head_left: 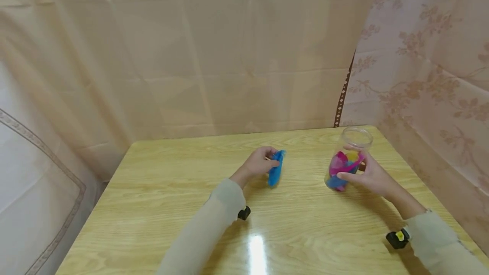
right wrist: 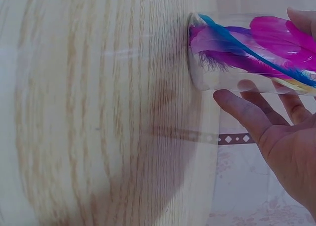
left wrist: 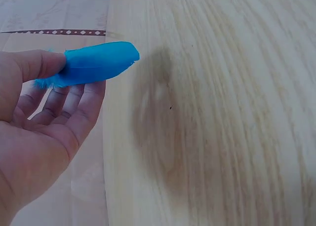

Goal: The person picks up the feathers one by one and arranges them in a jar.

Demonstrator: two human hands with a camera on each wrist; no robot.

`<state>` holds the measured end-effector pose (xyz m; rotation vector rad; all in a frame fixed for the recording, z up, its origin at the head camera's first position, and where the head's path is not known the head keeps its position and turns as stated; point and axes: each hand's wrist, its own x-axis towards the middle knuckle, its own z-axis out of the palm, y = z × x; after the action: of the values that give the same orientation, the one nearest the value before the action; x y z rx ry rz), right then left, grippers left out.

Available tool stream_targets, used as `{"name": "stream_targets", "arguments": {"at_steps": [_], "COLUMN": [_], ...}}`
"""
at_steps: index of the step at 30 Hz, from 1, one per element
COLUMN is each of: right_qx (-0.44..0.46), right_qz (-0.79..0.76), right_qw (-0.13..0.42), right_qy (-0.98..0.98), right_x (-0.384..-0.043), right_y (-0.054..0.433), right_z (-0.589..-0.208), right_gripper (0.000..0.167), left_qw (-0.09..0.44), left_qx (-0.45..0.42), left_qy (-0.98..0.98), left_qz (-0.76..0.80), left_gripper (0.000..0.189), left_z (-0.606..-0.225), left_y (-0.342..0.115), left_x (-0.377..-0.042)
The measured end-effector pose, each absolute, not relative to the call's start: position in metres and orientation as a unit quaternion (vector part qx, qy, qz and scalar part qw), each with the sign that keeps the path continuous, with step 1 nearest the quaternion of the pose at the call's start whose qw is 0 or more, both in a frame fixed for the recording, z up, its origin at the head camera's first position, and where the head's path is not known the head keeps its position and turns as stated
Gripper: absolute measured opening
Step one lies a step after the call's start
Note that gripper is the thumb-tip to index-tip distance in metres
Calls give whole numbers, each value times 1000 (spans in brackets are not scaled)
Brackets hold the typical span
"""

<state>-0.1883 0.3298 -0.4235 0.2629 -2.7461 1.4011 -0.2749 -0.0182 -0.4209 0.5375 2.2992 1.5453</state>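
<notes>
My left hand (head_left: 259, 162) pinches a bright blue feather (head_left: 275, 173) between thumb and fingers, above the middle of the table. In the left wrist view the thumb lies on the downy end of the feather, and its broad tip points away from the palm. On the right, my right hand (head_left: 371, 177) grips a clear, lidless jar (right wrist: 207, 82) around its side, thumb on one side and fingers on the other. Pink, blue, purple and yellow feathers (right wrist: 274, 36) lie inside the jar. Its base is at or close to the tabletop; contact cannot be told.
The light wood-grain table (head_left: 160, 194) ends at a back edge close to a beige curtain (head_left: 229, 75). A flowered pink curtain (head_left: 439, 75) hangs along the right side, near the jar. Another pale cloth (head_left: 34, 190) with a patterned band hangs at the left.
</notes>
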Motion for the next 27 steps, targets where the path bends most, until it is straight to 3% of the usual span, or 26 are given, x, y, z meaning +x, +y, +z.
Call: {"name": "stream_targets", "arguments": {"at_steps": [18,27], "right_qx": [79,76], "right_qz": [451,453], "right_qw": [18,14], "right_qy": [-889,-888], "right_x": [-186,-187], "right_y": [326,325], "right_z": [-421,-420], "right_gripper": [86,88], "left_qw": [173,141], "left_qx": [192,208], "left_qy": [784,817], "left_qz": [565,520], "left_gripper": [26,33], "left_z": [-410,-400], "left_y": [-7,6], "left_x": [-278,-279]}}
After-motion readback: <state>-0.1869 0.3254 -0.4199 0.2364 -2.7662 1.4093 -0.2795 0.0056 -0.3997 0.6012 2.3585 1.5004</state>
